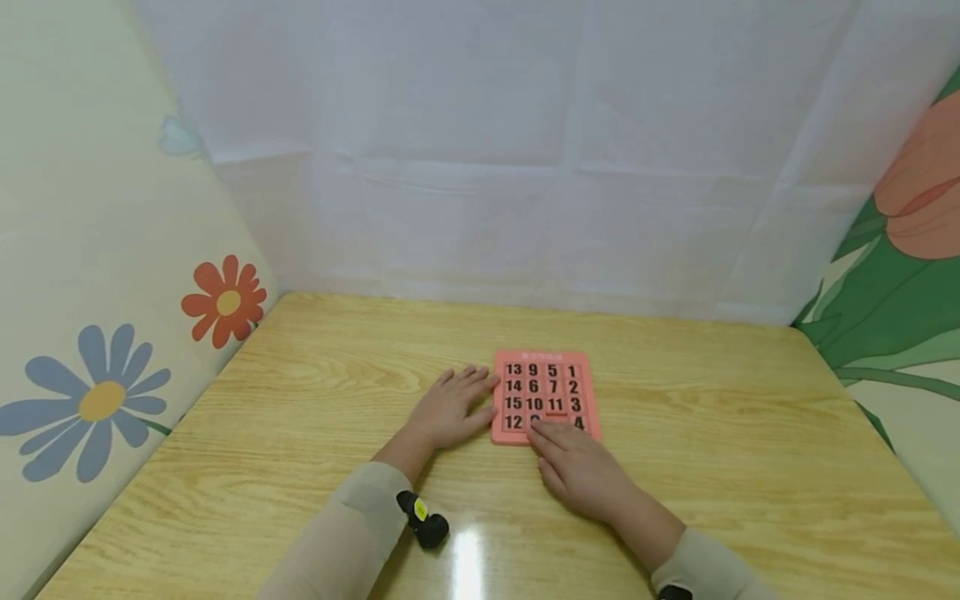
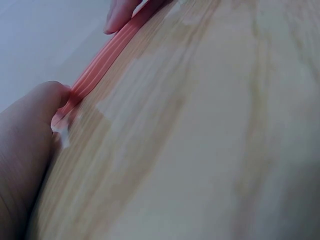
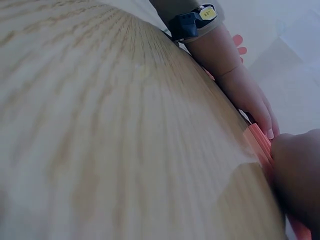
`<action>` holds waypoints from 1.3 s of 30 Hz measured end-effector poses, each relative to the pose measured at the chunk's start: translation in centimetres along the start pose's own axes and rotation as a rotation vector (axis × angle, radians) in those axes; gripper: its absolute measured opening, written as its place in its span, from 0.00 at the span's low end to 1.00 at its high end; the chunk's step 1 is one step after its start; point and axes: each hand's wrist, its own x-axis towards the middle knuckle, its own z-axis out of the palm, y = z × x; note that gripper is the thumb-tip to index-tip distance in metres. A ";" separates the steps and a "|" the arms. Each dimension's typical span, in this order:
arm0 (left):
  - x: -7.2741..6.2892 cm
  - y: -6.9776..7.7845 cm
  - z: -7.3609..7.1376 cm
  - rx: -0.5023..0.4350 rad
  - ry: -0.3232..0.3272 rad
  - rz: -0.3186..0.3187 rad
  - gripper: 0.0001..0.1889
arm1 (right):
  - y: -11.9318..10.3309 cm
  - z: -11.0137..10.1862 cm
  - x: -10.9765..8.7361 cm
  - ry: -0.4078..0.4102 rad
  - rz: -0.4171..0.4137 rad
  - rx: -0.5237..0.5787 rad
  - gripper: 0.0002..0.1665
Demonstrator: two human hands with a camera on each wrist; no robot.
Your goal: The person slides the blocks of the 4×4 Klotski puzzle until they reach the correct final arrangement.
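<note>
A pink sliding number puzzle [image 1: 543, 387] lies flat on the table, its black-numbered tiles facing up. My left hand [image 1: 448, 408] rests at the puzzle's left side, fingers spread and relaxed, with thumb and fingertips touching that edge. In the left wrist view, the thumb [image 2: 47, 97] meets the pink edge [image 2: 102, 62]. My right hand [image 1: 587, 473] reaches over the near edge, its extended fingertips on the bottom row. They partly cover the tile beside 12. A darker orange strip of the tray floor [image 1: 557, 414] shows below tile 11. The right fingers hide the rest of that spot.
The wood-grain table [image 1: 360, 358] extends around the puzzle. A white cloth [image 1: 465, 167] hangs behind it, and flower-printed panels [image 1: 105, 250] stand at both sides. A black wrist device [image 1: 424, 520] is strapped at the left sleeve.
</note>
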 end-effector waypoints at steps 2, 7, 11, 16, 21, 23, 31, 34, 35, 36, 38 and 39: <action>0.0 0.0 0.0 0.000 -0.001 0.000 0.32 | 0.0 0.0 0.1 -0.013 0.007 0.010 0.29; 0.1 -0.1 0.1 -0.005 0.002 0.005 0.32 | 0.0 0.1 0.1 -0.023 0.016 0.013 0.29; 0.1 -0.1 0.1 0.001 -0.003 0.006 0.32 | 0.1 0.0 0.0 -0.018 0.015 0.017 0.29; 0.1 -0.1 0.2 0.009 -0.007 0.006 0.32 | 0.3 0.0 -0.4 0.006 0.025 0.021 0.29; 0.1 0.0 0.1 0.009 -0.009 0.008 0.32 | 0.5 0.0 -0.8 0.039 0.021 0.015 0.28; 0.1 0.0 0.1 0.010 -0.015 0.006 0.32 | 0.6 0.0 -0.9 0.041 0.024 0.012 0.28; 0.1 0.1 0.0 0.002 -0.012 0.013 0.32 | 1.3 -0.1 -1.4 0.053 0.043 0.013 0.28; 0.1 0.0 0.0 -0.001 -0.011 0.015 0.32 | 1.5 0.0 -1.4 0.068 0.040 0.008 0.27; 0.1 0.0 0.0 -0.003 -0.008 0.017 0.32 | 1.6 0.0 -1.5 0.069 0.037 0.002 0.27; 0.1 0.0 0.1 -0.001 -0.011 0.016 0.32 | 1.6 0.0 -1.5 0.069 0.033 -0.003 0.27; 0.0 -0.1 0.1 0.003 -0.011 0.017 0.31 | 1.6 -0.1 -1.5 0.065 0.030 -0.007 0.27; 0.1 -0.1 0.1 0.002 -0.009 0.019 0.31 | 1.6 -0.1 -1.5 0.059 0.031 -0.006 0.26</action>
